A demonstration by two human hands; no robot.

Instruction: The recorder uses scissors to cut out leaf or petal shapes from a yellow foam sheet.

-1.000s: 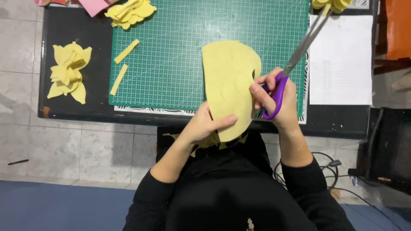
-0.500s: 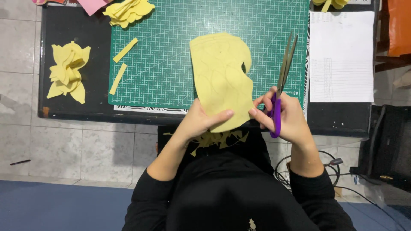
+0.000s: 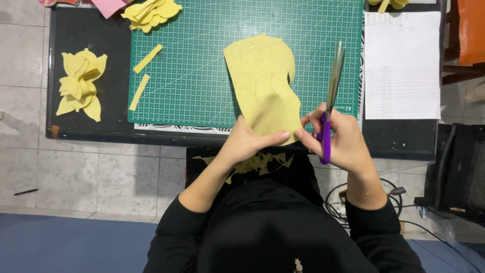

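My left hand (image 3: pixel 248 143) pinches the lower edge of a yellow foam sheet (image 3: pixel 265 83), which is held up over the green cutting mat (image 3: pixel 192 71). Faint petal outlines are drawn on the sheet, and a notch is cut into its right edge. My right hand (image 3: pixel 339 141) grips purple-handled scissors (image 3: pixel 331 96); the blades point away from me, closed, just right of the sheet. The fingertips of both hands nearly meet at the sheet's bottom corner.
A yellow foam flower (image 3: pixel 81 83) lies on the black table at left. A stack of cut petals (image 3: pixel 150 12) and two yellow strips (image 3: pixel 143 71) rest on the mat. A white sheet of paper (image 3: pixel 402 63) lies at right. Yellow scraps (image 3: pixel 257 163) sit on my lap.
The scissors have swung from a slant to nearly upright with blades closed. The sheet has shifted left and my right hand has come down to its bottom corner.
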